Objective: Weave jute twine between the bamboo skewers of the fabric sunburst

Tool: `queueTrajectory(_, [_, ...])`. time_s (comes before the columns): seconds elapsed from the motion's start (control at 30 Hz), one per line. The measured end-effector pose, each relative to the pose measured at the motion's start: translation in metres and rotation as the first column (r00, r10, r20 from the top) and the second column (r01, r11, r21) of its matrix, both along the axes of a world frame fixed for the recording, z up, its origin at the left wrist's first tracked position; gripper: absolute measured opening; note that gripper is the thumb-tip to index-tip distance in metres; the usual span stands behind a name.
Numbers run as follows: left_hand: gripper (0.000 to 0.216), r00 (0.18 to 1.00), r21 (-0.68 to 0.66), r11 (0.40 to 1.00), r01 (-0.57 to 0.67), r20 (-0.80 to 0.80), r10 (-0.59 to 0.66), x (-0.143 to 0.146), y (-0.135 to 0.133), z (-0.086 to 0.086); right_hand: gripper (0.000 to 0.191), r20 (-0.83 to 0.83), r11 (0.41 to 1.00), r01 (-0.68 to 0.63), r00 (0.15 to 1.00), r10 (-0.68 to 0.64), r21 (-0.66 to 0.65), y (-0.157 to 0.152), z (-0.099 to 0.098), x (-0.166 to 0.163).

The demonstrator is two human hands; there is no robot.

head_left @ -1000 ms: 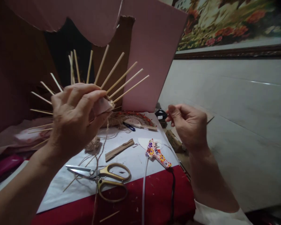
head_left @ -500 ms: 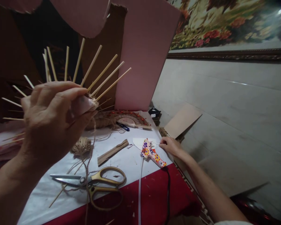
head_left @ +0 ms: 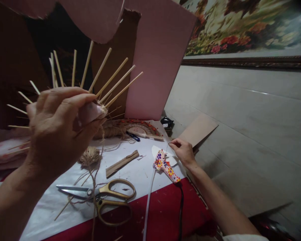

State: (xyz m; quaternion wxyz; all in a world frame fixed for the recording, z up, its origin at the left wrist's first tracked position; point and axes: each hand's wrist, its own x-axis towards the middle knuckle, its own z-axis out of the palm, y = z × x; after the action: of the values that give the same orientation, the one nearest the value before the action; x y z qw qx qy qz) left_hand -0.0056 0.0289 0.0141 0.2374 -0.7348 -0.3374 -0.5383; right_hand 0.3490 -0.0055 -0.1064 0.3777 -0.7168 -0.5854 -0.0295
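My left hand point(head_left: 56, 129) is raised above the table and closed on a round pink base point(head_left: 90, 112) from which several thin wooden sticks point(head_left: 110, 82) fan outward. A strand of jute twine point(head_left: 97, 157) hangs from the base down toward the table. My right hand point(head_left: 182, 150) rests low at the table's right edge, fingers pinched at a white paper piece point(head_left: 157, 150) beside a flower-patterned glue gun point(head_left: 165, 165). What the fingers pinch is too small to name.
Gold-handled scissors point(head_left: 107, 197) lie near the front on white paper point(head_left: 140, 174) over a red cloth point(head_left: 163, 214). A twine ball point(head_left: 89, 155), a cardboard strip point(head_left: 121, 163), a decorated fan-shaped piece point(head_left: 137, 129), pink boards point(head_left: 158, 57) and a cardboard sheet point(head_left: 198, 129) surround them.
My right hand dropped from mid-air to the table edge by the glue gun, then shifted slightly up and back. The left hand with the stick piece drifted left.
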Motion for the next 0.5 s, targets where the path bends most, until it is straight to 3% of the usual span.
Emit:
queueTrajectory(0.23, [0.037, 1.000, 0.010, 1.000, -0.008, -0.004, 0.008, -0.001, 0.000, 0.001, 0.023, 0.037, 0.999, 0.035, 0.999, -0.036, 0.031, -0.002, 0.010, -0.004])
queueTrajectory(0.33, [0.037, 1.000, 0.006, 1.000, -0.003, -0.001, 0.003, -0.001, -0.001, 0.001, 0.019, 0.060, 0.998, 0.033, 0.998, -0.029, -0.056, -0.001, 0.011, -0.005])
queueTrajectory(0.5, [0.038, 1.000, 0.007, 1.000, -0.005, 0.000, 0.005, 0.000, -0.002, 0.001, 0.015, 0.086, 0.958, 0.139, 0.989, -0.121, -0.251, -0.004, 0.001, -0.002])
